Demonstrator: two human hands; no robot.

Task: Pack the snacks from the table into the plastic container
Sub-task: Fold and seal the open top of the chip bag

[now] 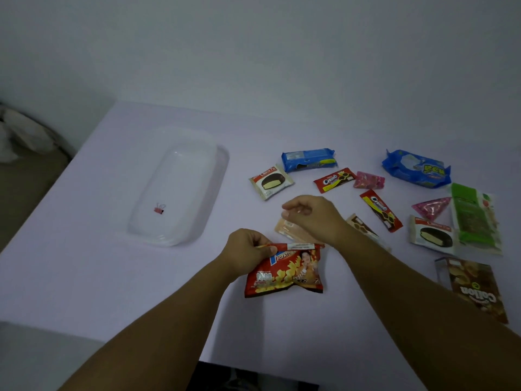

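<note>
Your left hand point(248, 251) pinches the top corner of the red potato snack bag point(284, 270), fingers point(263, 249) curled on the seam; the bag hangs low over the desk point(84, 277). Risk: a one-corner pinch on slick film could let it slip or swing. Your right hand point(313, 214) hovers beyond it, above a peach wafer pack point(290, 231), fingers loosely curled, holding nothing. Farther left, the plastic container point(180, 187) holds only a binder clip point(159, 208). Other snacks lie scattered right.

My left hand point(248, 251) holds a red bag point(284, 270) reading "POTATO"; two white wrappers point(271, 182) point(432, 234) read "Choco Pie"; brown box point(476, 289) reads "Collon".
</note>
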